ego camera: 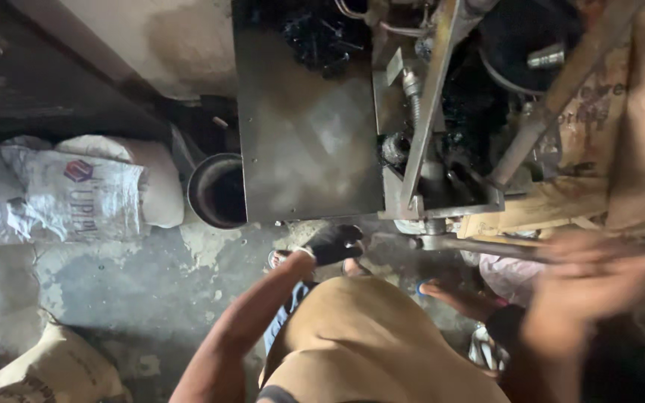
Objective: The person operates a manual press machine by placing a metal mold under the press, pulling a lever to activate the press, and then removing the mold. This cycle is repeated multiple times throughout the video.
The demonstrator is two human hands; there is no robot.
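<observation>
With the gloved left hand [335, 243] hanging loosely curled and empty below the machine [307, 119] and the blurred right hand [599, 272] apparently gripping the rod [487, 247] at the machine's base, an oily slip seems likely.

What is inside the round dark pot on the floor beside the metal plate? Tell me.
The pot shows only a dark, shadowed interior; no contents can be made out. The metal plate covers its right edge, hiding that part.
</observation>
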